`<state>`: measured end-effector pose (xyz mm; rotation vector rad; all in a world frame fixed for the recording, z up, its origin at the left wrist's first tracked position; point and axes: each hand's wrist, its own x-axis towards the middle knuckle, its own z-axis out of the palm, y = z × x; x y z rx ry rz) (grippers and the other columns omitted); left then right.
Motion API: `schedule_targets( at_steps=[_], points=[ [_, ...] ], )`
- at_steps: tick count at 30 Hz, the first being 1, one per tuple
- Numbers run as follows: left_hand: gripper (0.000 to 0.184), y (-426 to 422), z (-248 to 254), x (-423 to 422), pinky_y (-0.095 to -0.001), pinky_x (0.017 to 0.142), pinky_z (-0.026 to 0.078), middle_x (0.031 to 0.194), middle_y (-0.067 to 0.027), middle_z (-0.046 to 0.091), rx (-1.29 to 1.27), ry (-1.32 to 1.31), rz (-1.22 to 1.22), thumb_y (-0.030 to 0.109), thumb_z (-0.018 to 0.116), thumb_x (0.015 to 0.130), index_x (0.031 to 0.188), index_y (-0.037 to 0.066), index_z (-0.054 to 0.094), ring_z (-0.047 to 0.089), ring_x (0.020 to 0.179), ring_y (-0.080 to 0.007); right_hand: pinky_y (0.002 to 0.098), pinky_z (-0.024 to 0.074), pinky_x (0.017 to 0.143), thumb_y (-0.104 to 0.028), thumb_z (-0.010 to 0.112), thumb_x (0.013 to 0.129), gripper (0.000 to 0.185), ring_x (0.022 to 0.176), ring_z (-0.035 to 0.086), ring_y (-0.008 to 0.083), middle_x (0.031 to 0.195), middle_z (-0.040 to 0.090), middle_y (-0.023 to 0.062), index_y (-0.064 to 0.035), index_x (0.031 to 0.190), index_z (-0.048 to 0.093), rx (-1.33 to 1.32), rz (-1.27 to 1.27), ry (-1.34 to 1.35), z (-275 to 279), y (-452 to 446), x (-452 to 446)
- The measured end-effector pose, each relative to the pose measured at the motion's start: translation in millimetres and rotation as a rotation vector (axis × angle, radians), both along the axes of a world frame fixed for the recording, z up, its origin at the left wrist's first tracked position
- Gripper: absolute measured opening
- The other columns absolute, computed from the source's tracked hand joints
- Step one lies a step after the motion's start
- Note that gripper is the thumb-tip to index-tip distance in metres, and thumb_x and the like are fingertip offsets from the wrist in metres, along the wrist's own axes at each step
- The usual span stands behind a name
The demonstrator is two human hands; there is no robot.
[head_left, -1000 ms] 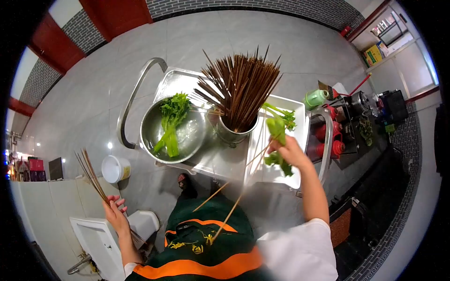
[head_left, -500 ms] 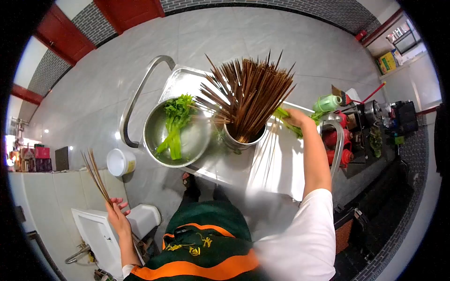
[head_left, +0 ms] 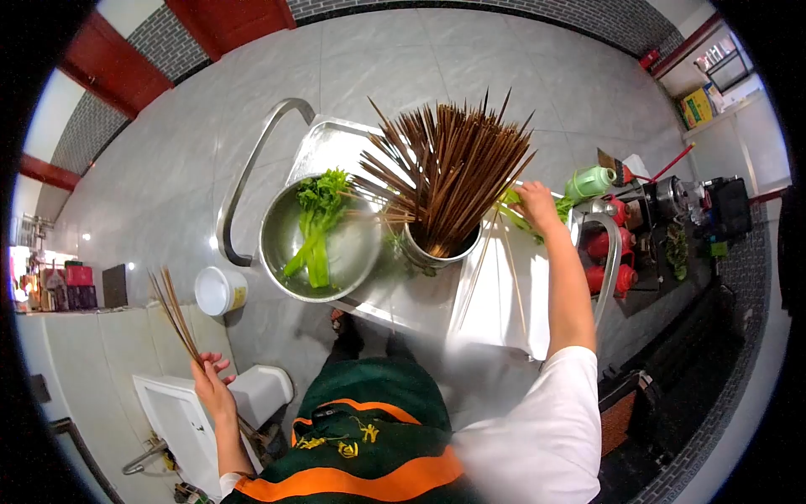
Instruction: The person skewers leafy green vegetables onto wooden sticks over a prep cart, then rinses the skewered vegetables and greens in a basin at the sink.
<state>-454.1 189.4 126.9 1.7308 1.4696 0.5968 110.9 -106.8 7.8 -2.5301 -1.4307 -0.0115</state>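
Observation:
My left hand (head_left: 214, 388) is closed round several thin brown skewers (head_left: 175, 315), which point up and away from me at the lower left. My right hand (head_left: 536, 206) has its fingers curled on green celery (head_left: 519, 220) at the right of the metal cart; the fingers hide part of it. Beside that hand, a large bunch of brown skewers (head_left: 453, 168) fans out of a metal pot (head_left: 441, 259). A metal bowl (head_left: 277, 244) to the left holds leafy celery stalks (head_left: 315, 235). A few loose skewers (head_left: 514, 273) lie on a white surface (head_left: 495, 307) below the right hand.
The metal cart (head_left: 399, 307) has a curved handle (head_left: 243, 181) at each end. A white bucket (head_left: 220, 291) stands on the floor at left, near a white sink (head_left: 172, 412). Red flasks (head_left: 620, 281) and a light green flask (head_left: 590, 182) stand at right.
My right hand has shifted slightly up on the celery. The loose skewers on the white surface lie more spread apart. My left hand holds its skewers much as before.

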Motion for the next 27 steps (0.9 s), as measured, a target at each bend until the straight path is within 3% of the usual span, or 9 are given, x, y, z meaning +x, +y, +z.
schedule_targets(
  at_steps=[2,4,8,13,18,20,22,24,27],
  points=[
    [0.023,0,2,1,-0.0254,0.053,0.048,0.095,-0.011,0.055,-0.003,-0.009,0.016,0.02,0.033,0.092,0.108,0.005,0.042,0.057,0.077,-0.0159,0.0396,0.0425,0.07,-0.016,0.061,0.073,0.03,0.08,0.052,0.0329,0.087,0.055,0.0138,-0.0085,0.1,0.052,-0.05,-0.029,0.01,16,1,-2],
    [0.023,1,2,-2,-0.025,0.053,0.048,0.095,-0.0107,0.055,-0.003,0.017,0.009,0.02,0.033,0.092,0.108,0.005,0.042,0.057,0.077,-0.0157,0.0404,0.0421,0.068,-0.02,0.056,0.078,0.024,0.078,0.053,0.034,0.086,0.056,0.0154,-0.0085,0.098,0.051,-0.109,-0.091,0.393,34,1,-2],
    [0.021,-2,3,-1,-0.0235,0.05,0.047,0.093,-0.0103,0.057,0.009,0.037,0.04,0.016,0.033,0.092,0.104,0.003,0.044,0.059,0.076,-0.0146,0.0406,0.0418,0.067,-0.019,0.054,0.079,0.024,0.078,0.053,0.0359,0.084,0.057,0.0161,-0.009,0.1,0.05,-0.281,-0.074,0.335,50,-1,7],
    [0.022,-4,-3,-1,-0.0247,0.053,0.047,0.094,-0.0094,0.054,-0.001,0.012,0.001,0.018,0.033,0.092,0.107,0.004,0.042,0.056,0.076,-0.015,0.0417,0.0448,0.069,-0.023,0.058,0.076,0.031,0.082,0.055,0.0328,0.087,0.058,0.0137,-0.0107,0.102,0.049,-0.511,-0.075,0.172,9,10,13],
    [0.022,-5,-1,-4,-0.0249,0.054,0.047,0.094,-0.0093,0.054,0.021,0.039,-0.006,0.017,0.033,0.092,0.107,0.005,0.043,0.056,0.077,-0.0147,0.0435,0.0442,0.067,-0.014,0.06,0.07,0.035,0.08,0.054,0.0352,0.088,0.053,0.0162,-0.0088,0.101,0.044,-0.347,-0.222,0.027,-30,16,-1],
    [0.022,-3,-4,-11,-0.0247,0.054,0.047,0.094,-0.0093,0.054,0.015,0.029,0.0,0.017,0.033,0.092,0.107,0.005,0.043,0.056,0.077,-0.0147,0.0437,0.0464,0.063,-0.011,0.05,0.076,0.028,0.078,0.056,0.0343,0.095,0.051,0.0155,-0.0095,0.103,0.042,-0.286,-0.224,-0.007,-28,12,-13],
    [0.023,-2,-5,-13,-0.0247,0.054,0.047,0.094,-0.0093,0.054,0.012,0.028,0.009,0.018,0.033,0.092,0.107,0.004,0.043,0.056,0.078,-0.0148,0.0441,0.0454,0.064,-0.007,0.051,0.074,0.028,0.08,0.055,0.0342,0.094,0.049,0.0169,-0.0071,0.101,0.044,-0.194,-0.233,-0.012,-18,5,-35],
    [0.024,-3,-6,-12,-0.0248,0.054,0.047,0.094,-0.0094,0.054,0.008,0.026,0.024,0.018,0.033,0.092,0.108,0.004,0.043,0.056,0.078,-0.0149,0.0437,0.0447,0.066,-0.007,0.053,0.073,0.026,0.08,0.053,0.0342,0.094,0.049,0.0172,-0.0046,0.098,0.048,0.013,-0.429,-0.029,-7,-4,-58],
    [0.024,-7,-3,2,-0.0231,0.05,0.046,0.09,-0.0103,0.057,0.061,0.018,0.056,0.016,0.033,0.091,0.106,0.001,0.045,0.057,0.069,-0.0129,0.0433,0.0433,0.067,-0.01,0.056,0.073,0.025,0.081,0.052,0.0335,0.092,0.049,0.0155,-0.0025,0.096,0.05,-0.045,-0.53,0.008,14,-21,-99]
  ],
)
